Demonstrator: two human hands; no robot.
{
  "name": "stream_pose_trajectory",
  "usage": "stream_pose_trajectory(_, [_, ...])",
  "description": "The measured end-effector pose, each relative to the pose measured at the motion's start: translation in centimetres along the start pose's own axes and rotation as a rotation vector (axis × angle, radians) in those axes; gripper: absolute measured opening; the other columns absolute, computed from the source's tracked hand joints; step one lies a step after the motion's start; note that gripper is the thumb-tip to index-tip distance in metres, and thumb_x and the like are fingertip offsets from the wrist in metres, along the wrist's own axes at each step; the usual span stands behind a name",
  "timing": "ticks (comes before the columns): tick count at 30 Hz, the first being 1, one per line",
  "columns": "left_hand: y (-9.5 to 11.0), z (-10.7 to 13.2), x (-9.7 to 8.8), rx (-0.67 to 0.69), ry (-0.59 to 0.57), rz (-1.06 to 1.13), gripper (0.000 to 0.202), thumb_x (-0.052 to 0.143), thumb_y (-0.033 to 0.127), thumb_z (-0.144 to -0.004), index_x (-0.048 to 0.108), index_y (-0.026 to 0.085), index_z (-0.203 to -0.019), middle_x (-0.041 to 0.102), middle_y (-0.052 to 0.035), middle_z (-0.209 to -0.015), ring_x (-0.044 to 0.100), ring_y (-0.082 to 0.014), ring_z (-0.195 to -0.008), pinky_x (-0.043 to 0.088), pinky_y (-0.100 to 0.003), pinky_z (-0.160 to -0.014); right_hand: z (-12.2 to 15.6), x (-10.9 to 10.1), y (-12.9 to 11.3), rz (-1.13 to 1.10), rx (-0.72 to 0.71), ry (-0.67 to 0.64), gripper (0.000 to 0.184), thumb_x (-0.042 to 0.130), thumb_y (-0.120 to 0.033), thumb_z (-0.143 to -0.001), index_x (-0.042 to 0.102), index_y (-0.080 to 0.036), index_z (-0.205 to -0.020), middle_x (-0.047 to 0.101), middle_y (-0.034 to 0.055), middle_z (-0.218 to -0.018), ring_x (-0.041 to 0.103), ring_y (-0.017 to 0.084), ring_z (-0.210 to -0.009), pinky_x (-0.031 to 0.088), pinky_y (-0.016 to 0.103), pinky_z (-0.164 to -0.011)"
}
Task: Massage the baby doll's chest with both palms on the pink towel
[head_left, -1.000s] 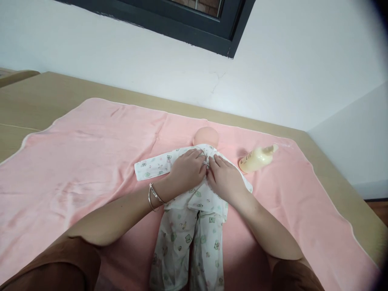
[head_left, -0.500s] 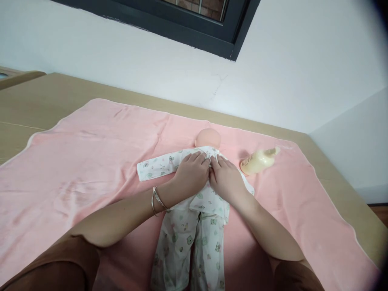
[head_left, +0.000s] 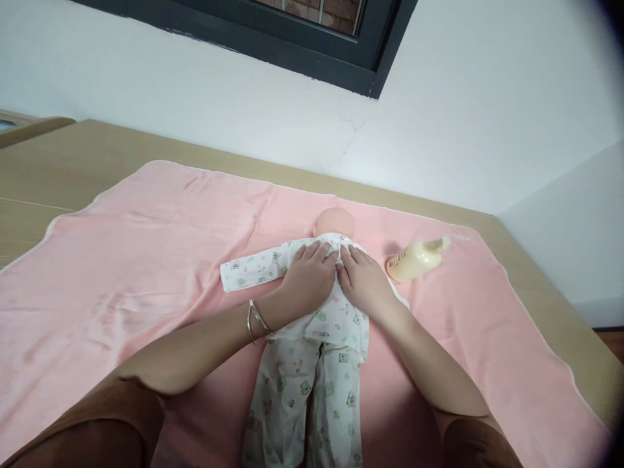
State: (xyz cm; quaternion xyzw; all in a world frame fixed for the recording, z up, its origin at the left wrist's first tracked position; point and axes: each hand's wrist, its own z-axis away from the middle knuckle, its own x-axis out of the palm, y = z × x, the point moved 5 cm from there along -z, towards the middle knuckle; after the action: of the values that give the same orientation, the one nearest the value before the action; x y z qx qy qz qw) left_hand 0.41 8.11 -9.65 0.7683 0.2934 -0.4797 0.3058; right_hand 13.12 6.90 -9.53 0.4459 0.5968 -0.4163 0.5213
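Note:
A baby doll (head_left: pixel 334 223) lies on a pink blanket, dressed in a white printed top (head_left: pixel 336 325) and matching trousers (head_left: pixel 280 396). Only the rounded top of its head shows beyond the collar. My left hand (head_left: pixel 310 276) rests flat on the upper left of the top, fingers stretched out towards the head. Beside it, my right hand (head_left: pixel 363 279) lies on the upper right part, its fingers extended too. The two thumbs come close together over the middle of the chest area. One sleeve reaches out to the left; the other is mostly hidden behind my right hand and forearm.
The pink blanket (head_left: pixel 146 260) covers much of a wooden table (head_left: pixel 234 160). A cream pump bottle (head_left: pixel 416 260) lies tilted to the right of the doll. Behind stand a white wall (head_left: pixel 439 130) and a dark window frame (head_left: pixel 292 58).
My fingers have shifted slightly, those of the right hand up and to the right. The cloth bunched between my hands now looks flatter. The doll and bottle stay put.

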Motion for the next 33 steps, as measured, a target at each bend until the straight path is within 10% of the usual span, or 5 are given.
stream_pose_trajectory(8, [-0.3,0.0,-1.0,-0.043,0.02,0.025,0.031,0.048,0.026,-0.098,0.064,0.014,-0.121,0.066,-0.0153,-0.124,0.06,-0.0316,-0.118,0.049,-0.048,-0.102,1.1,-1.4,-0.6,-0.018,0.08,0.017,0.041,0.036,-0.031,-0.103,0.061,-0.016,-0.132,0.069,0.0159,-0.128,0.062,0.032,-0.118,0.044,0.047,-0.103])
stream_pose_trajectory(33, [-2.2,-1.2,1.3,-0.184,-0.021,0.15,0.053,0.044,0.037,-0.098,0.049,0.011,-0.144,0.055,-0.018,-0.145,0.045,-0.0355,-0.139,0.03,-0.057,-0.12,-1.2,1.1,1.4,-0.197,0.128,0.053,0.056,0.031,-0.038,-0.104,0.044,-0.009,-0.15,0.054,0.0196,-0.146,0.048,0.036,-0.133,0.04,0.051,-0.111])
